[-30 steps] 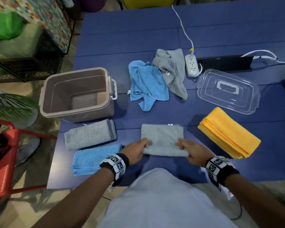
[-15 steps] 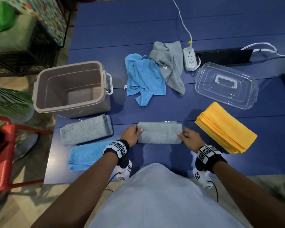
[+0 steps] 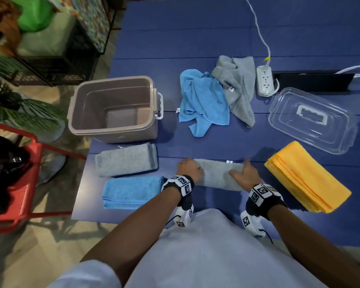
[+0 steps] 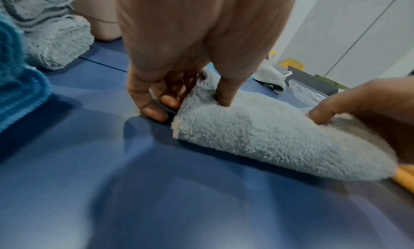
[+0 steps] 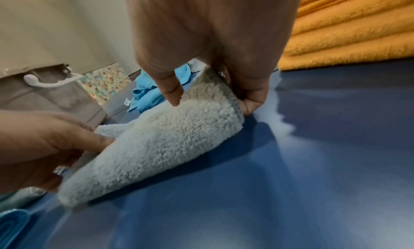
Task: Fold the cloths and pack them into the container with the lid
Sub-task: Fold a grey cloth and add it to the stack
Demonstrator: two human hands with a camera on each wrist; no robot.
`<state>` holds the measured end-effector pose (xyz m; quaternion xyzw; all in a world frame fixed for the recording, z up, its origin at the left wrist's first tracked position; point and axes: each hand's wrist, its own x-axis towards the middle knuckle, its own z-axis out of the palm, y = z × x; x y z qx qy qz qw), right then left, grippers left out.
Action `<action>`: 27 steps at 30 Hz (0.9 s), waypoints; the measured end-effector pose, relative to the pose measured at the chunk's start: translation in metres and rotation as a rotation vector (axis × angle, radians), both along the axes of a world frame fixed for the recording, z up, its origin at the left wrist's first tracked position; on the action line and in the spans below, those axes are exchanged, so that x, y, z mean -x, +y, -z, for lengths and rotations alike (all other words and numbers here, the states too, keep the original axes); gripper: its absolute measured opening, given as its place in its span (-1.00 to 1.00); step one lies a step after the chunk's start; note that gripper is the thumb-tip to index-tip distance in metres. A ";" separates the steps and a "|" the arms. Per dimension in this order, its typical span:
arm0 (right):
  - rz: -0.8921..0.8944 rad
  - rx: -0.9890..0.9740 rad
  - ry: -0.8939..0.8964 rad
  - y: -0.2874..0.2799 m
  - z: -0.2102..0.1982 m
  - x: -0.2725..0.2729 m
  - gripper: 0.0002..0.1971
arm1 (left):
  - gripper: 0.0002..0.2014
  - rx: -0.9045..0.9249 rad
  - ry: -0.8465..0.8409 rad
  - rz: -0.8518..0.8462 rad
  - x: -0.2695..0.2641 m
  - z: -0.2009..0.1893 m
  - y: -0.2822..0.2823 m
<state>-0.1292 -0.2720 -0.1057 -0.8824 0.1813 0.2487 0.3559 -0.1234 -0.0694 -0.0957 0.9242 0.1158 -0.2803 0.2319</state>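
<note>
You have the grey cloth (image 3: pixel 216 174) on the desk (image 3: pixel 216 142), in front of the open container (image 3: pixel 112 109). Your left hand (image 3: pixel 188 168) and right hand (image 3: pixel 244 174) each pinch an end, likely to keep the fold's edges aligned.

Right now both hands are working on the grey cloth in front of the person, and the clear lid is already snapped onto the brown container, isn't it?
Not quite. The hands, left and right, are on the grey cloth, but the clear lid lies apart on the table's right side, and the brown container stands open. The head view shows it.
</note>
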 end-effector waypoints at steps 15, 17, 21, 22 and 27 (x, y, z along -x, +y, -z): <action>0.027 -0.389 0.003 0.046 -0.057 -0.035 -0.52 | -0.73 0.457 -0.048 -0.255 0.001 -0.043 0.064; -0.036 -0.452 -0.044 0.075 -0.076 -0.042 -0.52 | -0.73 0.499 -0.162 -0.300 0.001 -0.063 0.101; -0.195 -0.567 -0.115 0.157 -0.092 -0.052 -0.60 | -0.79 0.641 -0.268 -0.514 0.006 -0.083 0.189; -0.228 -0.568 -0.128 0.179 -0.091 -0.054 -0.60 | -0.75 0.672 -0.292 -0.571 0.008 -0.088 0.211; -0.328 -0.521 -0.093 0.267 -0.063 -0.063 -0.56 | -0.65 0.618 -0.439 -0.695 0.018 -0.086 0.292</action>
